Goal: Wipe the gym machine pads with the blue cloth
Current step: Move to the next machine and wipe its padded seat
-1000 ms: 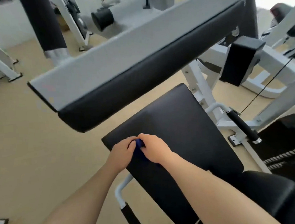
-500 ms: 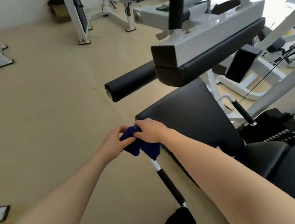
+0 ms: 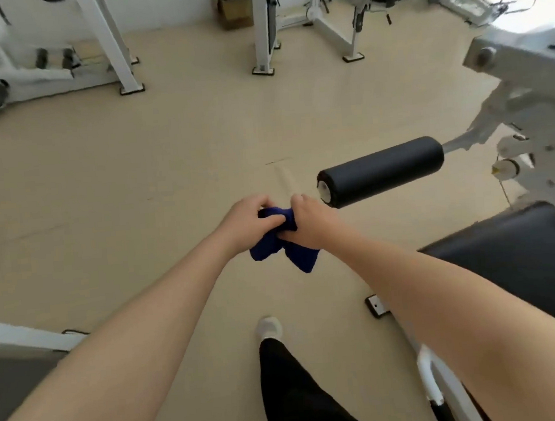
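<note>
The blue cloth is bunched between both hands in mid air over the beige floor, its ends hanging down. My left hand grips its left part and my right hand grips its right part, fingers curled round the fabric. A black roller pad sticks out from the white machine frame just right of my right hand, apart from it. A flat black seat pad lies at the right, under my right forearm.
The white machine frame rises at the right edge. More white gym machines and a cardboard box stand along the far wall. My leg and white shoe are below the hands. A grey and white machine part sits at lower left.
The hands have lifted the cloth off the flat seat pad and carried it left, over the floor beside the roller pad. The view has swung left and away from the machine.
</note>
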